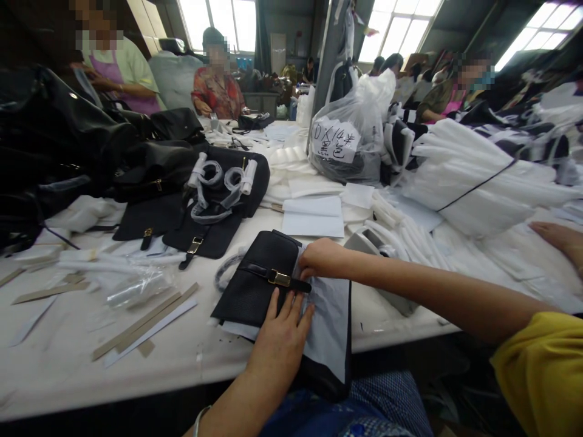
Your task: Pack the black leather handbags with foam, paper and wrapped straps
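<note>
sign (336, 142): handwritten "dx14" + chinese chars, 1 o'clock
l hand (283, 331): open, flat on blk bag (324, 377)
r hand (322, 258): curled at flap (266, 252) edge, grip unclear

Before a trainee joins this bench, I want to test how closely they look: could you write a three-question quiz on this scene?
1. What colour is the buckle on the black bag in front of the person?
2. True or false: the left hand touches that black bag.
3. Where does the handwritten label show?
A) On the white bundle tied with a black cord
B) On the plastic sack
C) On the black bag's flap

Key: 1. Gold. 2. True. 3. B.
</note>
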The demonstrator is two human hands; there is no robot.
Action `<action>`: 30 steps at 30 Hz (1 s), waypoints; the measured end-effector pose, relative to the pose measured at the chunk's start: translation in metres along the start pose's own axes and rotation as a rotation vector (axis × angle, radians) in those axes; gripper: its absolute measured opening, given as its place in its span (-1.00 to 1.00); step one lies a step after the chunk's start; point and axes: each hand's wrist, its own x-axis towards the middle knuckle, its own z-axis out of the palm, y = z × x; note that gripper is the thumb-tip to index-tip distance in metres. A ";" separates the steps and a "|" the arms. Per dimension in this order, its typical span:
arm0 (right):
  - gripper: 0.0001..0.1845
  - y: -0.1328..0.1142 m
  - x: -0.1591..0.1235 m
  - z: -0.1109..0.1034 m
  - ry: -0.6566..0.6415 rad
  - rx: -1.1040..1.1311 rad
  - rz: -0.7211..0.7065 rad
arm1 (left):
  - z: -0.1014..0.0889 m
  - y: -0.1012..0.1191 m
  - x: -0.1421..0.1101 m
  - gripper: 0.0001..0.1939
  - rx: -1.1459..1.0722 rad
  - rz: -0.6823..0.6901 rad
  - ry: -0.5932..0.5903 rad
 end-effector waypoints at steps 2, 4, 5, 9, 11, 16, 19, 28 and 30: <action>-0.76 0.004 -0.002 -0.003 -0.017 0.038 -0.034 | 0.000 0.001 0.000 -0.55 0.003 -0.002 -0.008; -0.77 0.005 -0.005 -0.006 -0.030 0.041 -0.052 | 0.000 0.001 -0.001 -0.54 0.004 -0.005 -0.021; -0.76 0.004 -0.006 -0.007 -0.031 0.020 -0.050 | 0.000 0.001 -0.001 -0.54 0.004 -0.006 -0.026; -0.72 -0.005 -0.004 -0.005 0.002 -0.087 -0.041 | -0.001 0.000 -0.001 -0.55 0.006 -0.008 -0.022; -0.74 -0.010 -0.002 -0.002 0.014 -0.107 -0.044 | -0.001 0.000 -0.001 -0.55 0.011 -0.002 -0.015; -0.64 0.002 0.008 -0.003 0.045 -0.126 -0.002 | 0.001 0.000 -0.001 -0.56 0.012 0.003 0.005; -0.35 0.031 0.018 -0.004 0.080 -0.097 0.052 | 0.004 0.000 -0.001 -0.56 0.000 0.000 0.020; -0.34 0.109 0.029 0.021 -0.028 0.675 0.065 | 0.008 -0.002 -0.002 -0.55 0.009 0.003 0.023; -0.35 0.111 0.025 0.025 -0.036 0.749 0.031 | 0.007 -0.002 -0.002 -0.55 0.018 0.007 0.025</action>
